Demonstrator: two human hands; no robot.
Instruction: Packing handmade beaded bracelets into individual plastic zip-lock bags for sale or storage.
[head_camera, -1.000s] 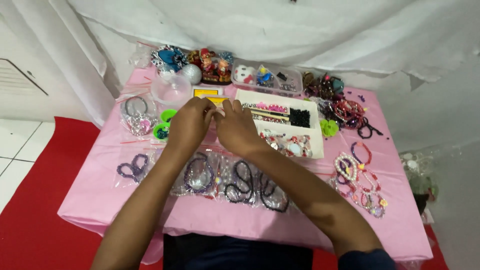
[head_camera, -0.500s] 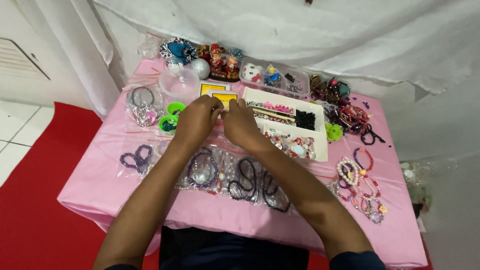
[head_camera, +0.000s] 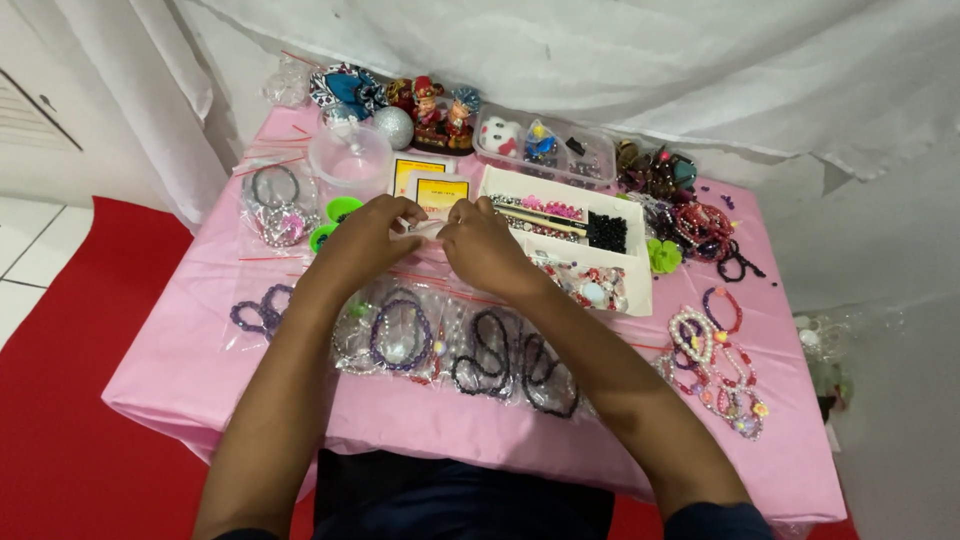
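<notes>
I have both hands up over the middle of the pink table (head_camera: 200, 385), fingertips drawn together between them: the left hand (head_camera: 365, 240) and the right hand (head_camera: 480, 245) are each pinched on something small and pale, I think a thin strand or a little clear packet (head_camera: 428, 228), too small here to tell which. It sits held just above the cloth, in front of the two yellow-and-white cards (head_camera: 430, 182) and just beside the left end of the white sorting tray (head_camera: 640, 295) with its beads. As I judge it, I am in the fine part of the work, threading or opening that small piece, with nothing yet set down. The next move wants steady fingertips and a small, careful pull, keeping the piece over the cloth so nothing rolls off. Below my wrists lie the bagged dark bracelets (head_camera: 500, 355), close enough for a forearm to drag; loose pearl and coloured bracelets (head_camera: 715, 365) lie well apart to my right.
</notes>
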